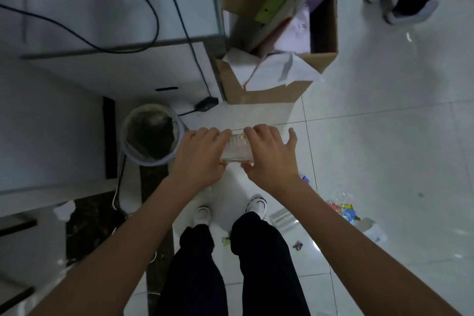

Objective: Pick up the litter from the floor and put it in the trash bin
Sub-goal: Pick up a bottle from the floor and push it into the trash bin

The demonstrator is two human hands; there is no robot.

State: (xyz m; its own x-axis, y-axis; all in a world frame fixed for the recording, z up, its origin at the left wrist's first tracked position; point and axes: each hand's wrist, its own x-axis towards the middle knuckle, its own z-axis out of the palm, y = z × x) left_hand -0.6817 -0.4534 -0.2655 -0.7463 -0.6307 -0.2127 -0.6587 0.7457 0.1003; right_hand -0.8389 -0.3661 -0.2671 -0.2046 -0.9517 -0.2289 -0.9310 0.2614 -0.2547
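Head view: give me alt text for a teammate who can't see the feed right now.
The left hand and right hand grip a clear plastic bottle between them, just right of the round trash bin. Wrappers lie on the floor to the person's right, and a cardboard box of papers stands beyond the hands.

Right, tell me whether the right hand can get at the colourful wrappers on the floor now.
Probably not yet: the right hand and left hand both grip a clear plastic piece. The colourful wrappers lie uncovered on the floor to its right, so once freed the way looks open.
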